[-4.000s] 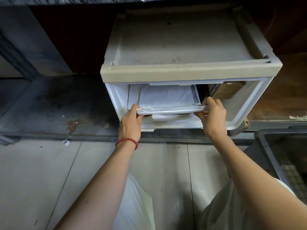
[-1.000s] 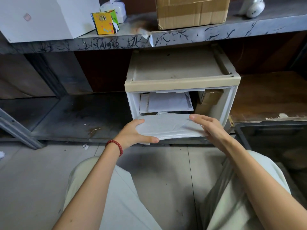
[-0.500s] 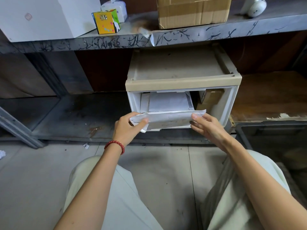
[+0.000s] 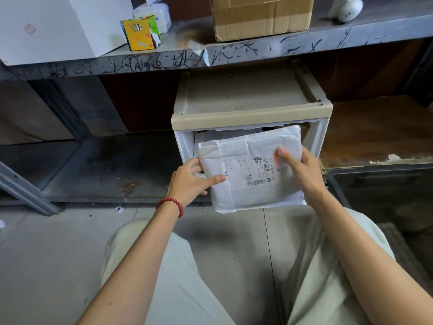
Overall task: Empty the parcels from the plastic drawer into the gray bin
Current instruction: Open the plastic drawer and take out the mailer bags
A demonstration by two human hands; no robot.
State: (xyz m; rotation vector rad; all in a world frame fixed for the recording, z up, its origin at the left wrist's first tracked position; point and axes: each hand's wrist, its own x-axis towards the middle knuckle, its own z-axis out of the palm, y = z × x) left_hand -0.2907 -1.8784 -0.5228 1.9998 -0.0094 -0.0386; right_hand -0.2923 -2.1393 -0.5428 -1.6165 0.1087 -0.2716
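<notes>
From the head camera I see a white parcel (image 4: 250, 170) held up in the air, right in front of the open mouth of the plastic drawer (image 4: 250, 113). The parcel is out of the drawer and not yet in the gray bin (image 4: 375, 170), which sits low on the right, near the drawer. Both hands are clamped on the parcel. My left hand (image 4: 189, 181) holds the left edge, thumb on the front and fingers tucked behind. My right hand (image 4: 300, 172) holds the right edge the same way, with the thumb close to the printed label (image 4: 260, 170). The wrap is crinkly plastic with tape bands across it. I think it is a soft, puffy bag and not a hard box. It looks light, since it does not sag much between my hands. The plastic may be a bit slippery, so I think the side edges are the best places to hold, where fingers can hook behind. A hold by one corner could let it flop or slide. Behind the parcel I can see a bit more white wrap (image 4: 206, 138) inside the drawer, so I think more parcels are left to move.
</notes>
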